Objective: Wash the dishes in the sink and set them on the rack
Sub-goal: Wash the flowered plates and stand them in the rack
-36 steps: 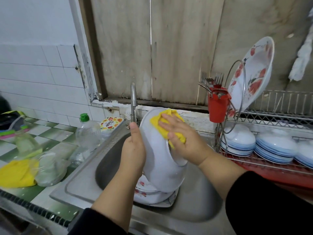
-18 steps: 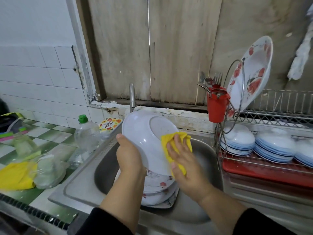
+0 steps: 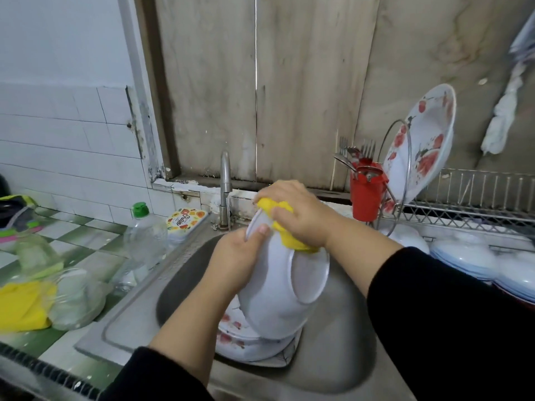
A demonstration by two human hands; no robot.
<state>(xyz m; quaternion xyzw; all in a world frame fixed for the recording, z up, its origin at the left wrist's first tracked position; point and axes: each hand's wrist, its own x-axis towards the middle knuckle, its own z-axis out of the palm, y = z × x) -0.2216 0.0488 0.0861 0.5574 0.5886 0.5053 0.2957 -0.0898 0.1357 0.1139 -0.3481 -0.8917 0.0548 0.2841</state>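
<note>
Nearest the camera: two forearms in black sleeves reach over the steel sink (image 3: 139,311).

Left hand (image 3: 231,261) grips the white bowl (image 3: 275,299) at its rim; the thumb lies pressed on the outer wall near the rim, and the other fingers are hidden behind the bowl, so I cannot tell how they lie. The bowl is held on edge above the basin, its foot ring facing right and toward the camera.

Right hand (image 3: 298,215) curls around a yellow cloth (image 3: 285,230), fingers close together and bent over the bowl's upper rim, pressing the cloth against the outside wall. Judgement: the scrubbing of this bowl is in progress; no water is visible running from the tap (image 3: 225,183), so rinsing appears not yet done.

Under the bowl, in the basin: a stack of floral dishes (image 3: 231,334), apparently at least two, exact count not readable. Judgement: these are still to be washed.

Left of the sink, on the checked counter: a clear bottle with a green cap (image 3: 144,241), a second yellow cloth (image 3: 20,305), and clear plastic items, blurred.

Farther right, the rack (image 3: 463,215) already holds stacked pale-blue-rimmed bowls (image 3: 463,256) on the lower tier, one large floral plate (image 3: 419,143) standing tilted, and a red cutlery cup (image 3: 366,192) with forks and spoons.

Judgement: the task is partly done, roughly mid-way; one bowl in hand and the sink stack remain.
</note>
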